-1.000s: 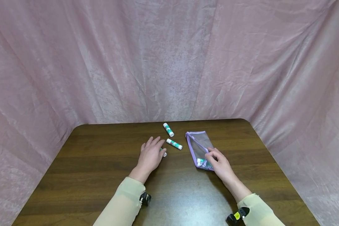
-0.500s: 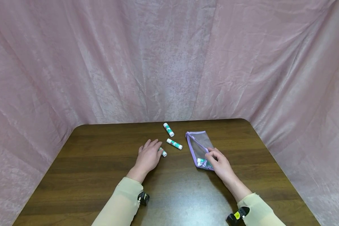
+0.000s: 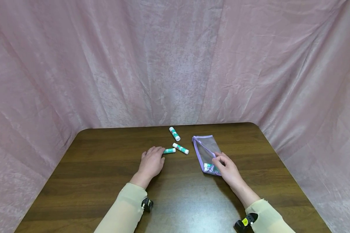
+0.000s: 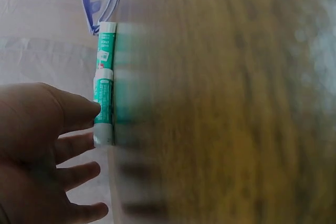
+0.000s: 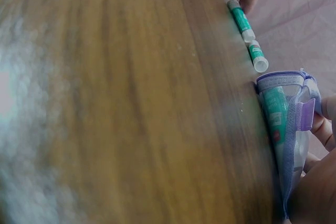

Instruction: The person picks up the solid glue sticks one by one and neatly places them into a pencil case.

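Note:
My left hand (image 3: 151, 162) lies over the left end of a green-and-white glue stick (image 3: 169, 150), its fingers fairly straight and touching it. The thumb stands a little apart from the stick in the head view. A second glue stick (image 3: 180, 148) lies just to the right, and a third glue stick (image 3: 174, 134) farther back. My right hand (image 3: 227, 168) pinches the edge of a purple-trimmed mesh zip pouch (image 3: 203, 152) between thumb and finger. Inside the pouch, at its near end, is a glue stick (image 5: 275, 109); whether more lie behind it is hidden.
All of this rests on a dark brown wooden table (image 3: 105, 161) with rounded back corners. A pink curtain (image 3: 163, 64) hangs right behind the table's far edge. A small black camera (image 3: 147, 205) is strapped to each wrist.
My left hand has drawn slightly back and left. The glue stick at its fingers has turned from slanting to nearly sideways and shows more. My right hand and the pouch have hardly moved.

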{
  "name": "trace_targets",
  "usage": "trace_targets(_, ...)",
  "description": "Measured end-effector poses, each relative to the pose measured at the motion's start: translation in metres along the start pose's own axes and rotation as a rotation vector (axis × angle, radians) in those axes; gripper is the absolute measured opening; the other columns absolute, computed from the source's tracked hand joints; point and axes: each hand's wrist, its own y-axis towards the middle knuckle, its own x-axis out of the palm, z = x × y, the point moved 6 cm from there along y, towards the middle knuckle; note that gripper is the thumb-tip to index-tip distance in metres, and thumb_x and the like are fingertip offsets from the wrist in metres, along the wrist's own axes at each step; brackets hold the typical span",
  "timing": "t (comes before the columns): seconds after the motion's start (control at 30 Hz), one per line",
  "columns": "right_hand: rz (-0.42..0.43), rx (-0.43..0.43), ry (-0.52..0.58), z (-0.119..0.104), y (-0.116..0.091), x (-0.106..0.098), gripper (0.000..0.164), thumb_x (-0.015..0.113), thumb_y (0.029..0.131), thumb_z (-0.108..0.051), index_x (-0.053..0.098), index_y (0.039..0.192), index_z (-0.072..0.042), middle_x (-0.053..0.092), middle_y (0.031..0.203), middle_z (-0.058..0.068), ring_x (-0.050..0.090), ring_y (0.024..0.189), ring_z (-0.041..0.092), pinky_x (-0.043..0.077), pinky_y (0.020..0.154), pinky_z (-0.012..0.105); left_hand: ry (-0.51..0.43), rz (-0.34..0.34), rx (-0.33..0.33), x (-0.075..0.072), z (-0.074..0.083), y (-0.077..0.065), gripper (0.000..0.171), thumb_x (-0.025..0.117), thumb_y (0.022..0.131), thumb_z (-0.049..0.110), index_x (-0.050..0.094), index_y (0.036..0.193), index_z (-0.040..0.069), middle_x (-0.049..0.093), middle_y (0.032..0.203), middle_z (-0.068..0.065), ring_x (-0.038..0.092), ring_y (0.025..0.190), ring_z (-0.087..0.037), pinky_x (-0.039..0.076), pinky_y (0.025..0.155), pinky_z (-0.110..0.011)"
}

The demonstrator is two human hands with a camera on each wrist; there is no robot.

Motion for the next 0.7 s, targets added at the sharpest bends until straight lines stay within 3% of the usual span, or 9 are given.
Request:
trace_targets(0.43, -0.013, 0.01, 0.014, 0.0, -0.001, -0.001, 0.028, 0.065, 0.114, -0.027, 0.072, 0.1, -0.003, 0.054, 0.164, 0.016, 0.02, 0.167, 0.038, 0.01, 0.132, 0.062, 0.03, 0.102, -0.081, -0.011, -0.007, 0.003, 0.028, 0.081, 0.103, 0.021, 0.077, 0.128, 0.008, 0.071, 0.14, -0.015, 0.061, 0.134, -0.043, 0.043, 0.11, -0.071)
trace_targets(0.7, -0.01, 0.011, 0.015, -0.002, -0.001, -0.002, 0.028, 0.065, 0.114, -0.027, 0.072, 0.1, -0.003, 0.055, 0.164, 0.016, 0.02, 0.167, 0.038, 0.01, 0.132, 0.062, 0.049, 0.114, -0.11, -0.011, -0.01, 0.005, 0.014, 0.082, 0.101, 0.02, 0.077, 0.108, 0.009, 0.073, 0.128, -0.017, 0.064, 0.125, -0.044, 0.047, 0.105, -0.069)
